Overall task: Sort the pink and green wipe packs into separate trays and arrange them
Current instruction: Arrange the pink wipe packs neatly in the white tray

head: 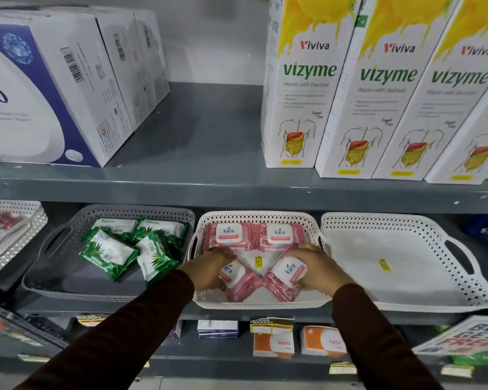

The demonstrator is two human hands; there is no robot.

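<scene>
A white perforated tray (258,304) in the middle of the shelf holds pink wipe packs. Two pink packs (276,233) lie side by side at its back. My left hand (209,267) grips a tilted pink pack (237,280) at the front left of this tray. My right hand (317,266) grips another tilted pink pack (283,277) at the front right. To the left, a grey tray (57,280) holds several green wipe packs (130,249) in a loose heap.
An empty white tray (406,291) with a yellow sticker stands to the right. Another white basket (17,240) sits at the far left. The shelf above carries tall white-and-yellow boxes (350,108) and blue-white boxes (54,94). Small boxes fill the shelf below.
</scene>
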